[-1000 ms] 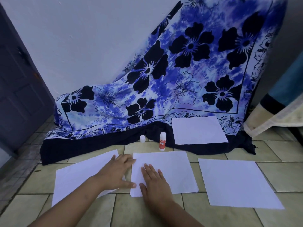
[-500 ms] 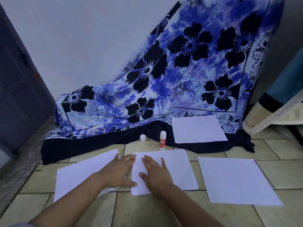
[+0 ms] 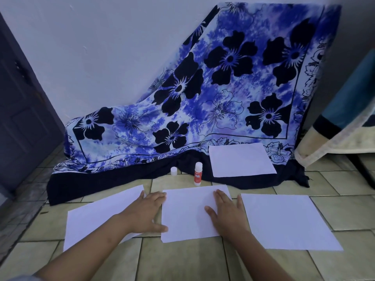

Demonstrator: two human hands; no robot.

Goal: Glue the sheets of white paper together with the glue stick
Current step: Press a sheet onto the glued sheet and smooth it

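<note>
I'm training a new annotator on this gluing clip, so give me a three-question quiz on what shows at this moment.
1. True or false: the glue stick lies on its side.
2. The right hand presses flat on: A the left sheet; B the middle sheet; C the right sheet.
3. Fill in: the far sheet lies on the ___.
Key: 1 false, it stands upright. 2 B. 3 flowered cloth.
</note>
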